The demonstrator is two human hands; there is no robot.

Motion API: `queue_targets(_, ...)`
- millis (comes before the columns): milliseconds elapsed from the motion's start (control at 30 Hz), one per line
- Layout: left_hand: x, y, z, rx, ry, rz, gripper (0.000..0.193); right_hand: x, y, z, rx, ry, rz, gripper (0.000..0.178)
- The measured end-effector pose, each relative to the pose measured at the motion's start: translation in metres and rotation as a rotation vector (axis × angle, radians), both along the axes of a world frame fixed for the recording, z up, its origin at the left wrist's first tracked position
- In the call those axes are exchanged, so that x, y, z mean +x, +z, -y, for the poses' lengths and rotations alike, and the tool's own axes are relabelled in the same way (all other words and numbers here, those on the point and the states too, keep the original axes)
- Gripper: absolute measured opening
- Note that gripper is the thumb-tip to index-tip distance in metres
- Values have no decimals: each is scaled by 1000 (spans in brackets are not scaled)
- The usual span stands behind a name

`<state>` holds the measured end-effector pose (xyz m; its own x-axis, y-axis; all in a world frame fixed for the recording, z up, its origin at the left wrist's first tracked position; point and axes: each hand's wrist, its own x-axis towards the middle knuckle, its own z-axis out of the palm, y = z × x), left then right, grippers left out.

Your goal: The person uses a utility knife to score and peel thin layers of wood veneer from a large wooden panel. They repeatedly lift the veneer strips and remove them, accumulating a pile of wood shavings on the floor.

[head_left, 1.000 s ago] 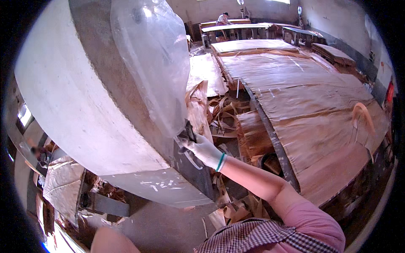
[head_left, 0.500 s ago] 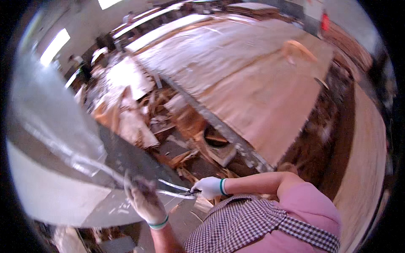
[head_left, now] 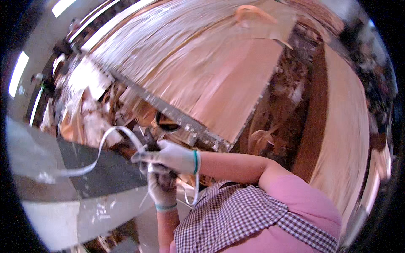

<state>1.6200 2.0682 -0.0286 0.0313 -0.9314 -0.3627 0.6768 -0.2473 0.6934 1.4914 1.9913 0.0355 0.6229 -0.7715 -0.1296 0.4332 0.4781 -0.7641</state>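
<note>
My right hand (head_left: 177,157), in a white glove with a green cuff, reaches across and meets my left hand (head_left: 161,192). The left glove is soiled dark over the palm and fingers. A narrow white strip (head_left: 101,147), like tape or strapping, arches up from the left into both hands. Its other end hangs in a loop (head_left: 196,189) below my right wrist. Both hands are closed on the strip where they overlap. A dark object (head_left: 149,139) sticks up past the right hand's fingers; blur hides its kind and whether it is gripped.
A large table (head_left: 181,120) bears broad sheets of thin wood veneer (head_left: 236,97), with a curled orange strip (head_left: 255,14) on them. Torn veneer scraps (head_left: 80,114) heap to the left. A veneer stack (head_left: 339,126) stands at the right. Grey sheeting (head_left: 105,168) lies at the left.
My hands have come together and the right one has moved left, over the left. The strip now arches above the grey sheeting. My view has swung, shifting the table up and left.
</note>
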Motion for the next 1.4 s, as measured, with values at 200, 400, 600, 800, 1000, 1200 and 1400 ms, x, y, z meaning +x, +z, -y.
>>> queue_targets(200, -5, -111, -5, -2, -269, 461, 71, -32, -143, -14, -956, -104, -921, 30)
queue_targets(400, -5, -205, 7, -160, -717, 825, 79, -47, -182, -27, -841, 234, -1281, 18)
queue_targets(600, 65, -179, 193, -123, -1405, 1913, 63, -45, -341, 33, 91, -270, -1273, 40)
queue_targets(800, 15, -196, 276, -701, -816, 2219, 78, -4, -438, 159, 396, -709, -1019, 63)
queue_targets(1000, 8, -297, 266, -627, -1230, 1848, 68, 14, -285, 112, 538, -455, -1040, 62)
queue_targets(1200, -2, -272, 269, -709, -1354, 1859, 61, -161, -323, -273, 933, -502, -1642, 39)
queue_targets(1400, -39, -186, 170, -651, -1599, 1788, 38, -269, -298, -436, 1089, -1070, -970, 19)
